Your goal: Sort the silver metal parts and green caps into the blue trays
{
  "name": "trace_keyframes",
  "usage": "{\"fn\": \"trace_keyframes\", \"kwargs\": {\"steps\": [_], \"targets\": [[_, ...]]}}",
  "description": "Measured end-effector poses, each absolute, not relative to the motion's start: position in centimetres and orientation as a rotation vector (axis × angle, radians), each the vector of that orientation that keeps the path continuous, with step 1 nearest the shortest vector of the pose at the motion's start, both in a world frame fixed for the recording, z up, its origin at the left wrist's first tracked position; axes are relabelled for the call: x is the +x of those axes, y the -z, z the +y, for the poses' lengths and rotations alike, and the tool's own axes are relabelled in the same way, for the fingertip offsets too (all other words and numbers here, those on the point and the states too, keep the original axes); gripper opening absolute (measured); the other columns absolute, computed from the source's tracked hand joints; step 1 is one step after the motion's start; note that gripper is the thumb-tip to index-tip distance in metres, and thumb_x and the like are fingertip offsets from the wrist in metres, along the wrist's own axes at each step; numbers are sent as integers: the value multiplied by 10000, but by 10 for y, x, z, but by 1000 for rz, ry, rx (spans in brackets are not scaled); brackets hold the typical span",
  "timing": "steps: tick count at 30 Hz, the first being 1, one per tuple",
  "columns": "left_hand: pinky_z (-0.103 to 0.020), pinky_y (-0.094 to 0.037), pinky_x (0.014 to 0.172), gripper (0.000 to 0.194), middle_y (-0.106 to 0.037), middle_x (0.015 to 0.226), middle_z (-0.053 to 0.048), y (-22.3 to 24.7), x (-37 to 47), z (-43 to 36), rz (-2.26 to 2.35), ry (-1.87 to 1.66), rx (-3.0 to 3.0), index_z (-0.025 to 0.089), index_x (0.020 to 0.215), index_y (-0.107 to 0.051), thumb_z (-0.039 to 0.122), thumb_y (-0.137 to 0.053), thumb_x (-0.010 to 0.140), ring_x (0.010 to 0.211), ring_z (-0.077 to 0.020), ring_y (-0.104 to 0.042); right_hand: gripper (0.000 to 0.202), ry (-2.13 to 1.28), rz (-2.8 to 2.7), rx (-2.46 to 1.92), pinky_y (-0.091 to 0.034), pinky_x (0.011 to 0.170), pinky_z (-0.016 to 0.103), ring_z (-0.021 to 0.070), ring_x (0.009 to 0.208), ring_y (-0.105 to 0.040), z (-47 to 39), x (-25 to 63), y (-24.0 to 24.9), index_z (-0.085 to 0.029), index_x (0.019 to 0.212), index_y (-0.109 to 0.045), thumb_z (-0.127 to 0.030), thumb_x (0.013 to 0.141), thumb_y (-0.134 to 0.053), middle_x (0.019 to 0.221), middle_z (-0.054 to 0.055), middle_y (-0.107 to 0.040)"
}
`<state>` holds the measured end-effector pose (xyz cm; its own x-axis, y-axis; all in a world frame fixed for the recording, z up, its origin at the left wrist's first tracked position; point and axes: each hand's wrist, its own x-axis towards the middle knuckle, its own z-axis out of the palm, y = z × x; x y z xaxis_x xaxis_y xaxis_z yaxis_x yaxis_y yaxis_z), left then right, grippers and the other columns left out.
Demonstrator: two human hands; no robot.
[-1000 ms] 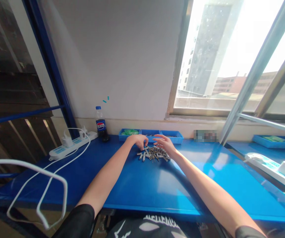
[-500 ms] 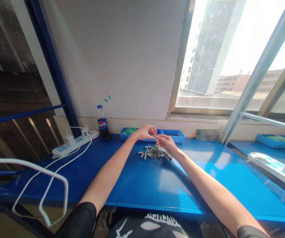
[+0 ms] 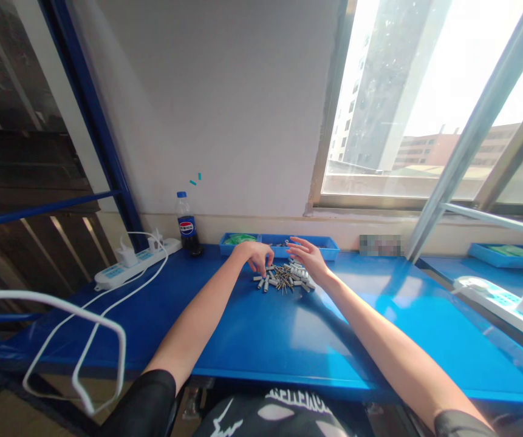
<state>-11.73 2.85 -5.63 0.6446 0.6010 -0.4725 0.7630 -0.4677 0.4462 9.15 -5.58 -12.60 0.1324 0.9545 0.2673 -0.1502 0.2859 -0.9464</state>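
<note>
Hovering hands: both bare, one at each side of the pile.
Left hand [image 3: 256, 257]: fingers curled down over the pile's left edge, tips close together; cannot tell whether they pinch or touch a piece.
Right hand [image 3: 307, 257]: fingers loosely spread, thumb apart, above the pile's right side; no piece discernible in it.
Pile [image 3: 285, 280]: on the table in front of the tray, between and below the hands. Grey, smooth, stubby cylinders lie around thin, brassy pins fanned out like spokes; metallic sheen.
Pile count: two kinds of piece; too tangled to number.
Table [image 3: 261, 343]: blue, flat, glossy, streaked by sunlight.
Tray [image 3: 333, 252]: one, blue, plastic-looking, shallow, against the wall [image 3: 215, 115]; one divider visible, further division hidden behind the right hand. Green stuff [image 3: 242, 239], crumpled, in the left compartment; small dark bits beyond.
Bottle [image 3: 187, 227]: one, clear, blue cap, dark drink, upright left of the tray.
Power strips: two, white; left one [image 3: 106, 279] carries two plugs, right one [image 3: 486, 296] beyond the metal post [image 3: 429, 188].
Edges, room: bare surface from pile to front edge, and right to the post; white cord [image 3: 123, 352] loops over the left end.
</note>
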Motion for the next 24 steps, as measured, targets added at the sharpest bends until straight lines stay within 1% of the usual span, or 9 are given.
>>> {"fn": "trace_keyframes", "kwargs": {"steps": [1,3,8,13,18,21,24], "targets": [[-298,-603,676,601,-744,783,-8,59,-117,29,1067,340,2209,199,887,-649,198,-968,378,724,-215,-720,553,-1008,-1128,-925,-582,894,340,216,986,-746,-56,91,126,-243,1251,-711,-373,734,-859,1183,91,-772],[-293,-609,669,583,-733,760,-2,64,-117,29,1076,356,2215,199,899,-637,167,-942,403,706,-207,-717,525,-1019,-1129,-944,-593,878,348,220,966,-753,-57,91,126,-238,1231,-718,-381,743,-850,1204,103,-767],[-295,-618,649,527,-697,703,20,71,-116,27,1099,387,2263,199,933,-625,118,-879,478,650,-193,-708,434,-1013,-1134,-1018,-602,749,318,212,872,-753,-60,90,125,-217,1117,-749,-442,755,-831,1111,97,-790],[-292,-612,648,475,-695,727,21,66,-116,26,1110,368,2326,195,934,-617,68,-802,515,649,-200,-719,386,-1032,-1100,-1041,-594,718,305,205,831,-748,-61,89,124,-224,1074,-758,-414,745,-829,1069,83,-796],[-252,-578,642,482,-722,812,8,61,-114,28,1115,306,2427,208,931,-634,77,-812,503,680,-188,-714,354,-1044,-1100,-1066,-591,725,306,202,825,-744,-61,89,124,-221,1056,-759,-397,753,-815,1063,77,-795],[-239,-557,617,518,-725,845,3,63,-113,28,1151,353,2442,210,942,-643,110,-851,478,671,-182,-699,329,-1064,-1095,-1061,-590,717,301,199,814,-742,-62,88,124,-219,1042,-761,-381,759,-802,1038,72,-797],[-229,-535,619,497,-724,850,3,64,-114,29,1126,379,2497,209,934,-668,133,-856,481,685,-177,-684,309,-1077,-1081,-1052,-583,696,284,188,793,-737,-63,87,122,-215,1032,-765,-360,760,-796,1010,68,-800]]}}
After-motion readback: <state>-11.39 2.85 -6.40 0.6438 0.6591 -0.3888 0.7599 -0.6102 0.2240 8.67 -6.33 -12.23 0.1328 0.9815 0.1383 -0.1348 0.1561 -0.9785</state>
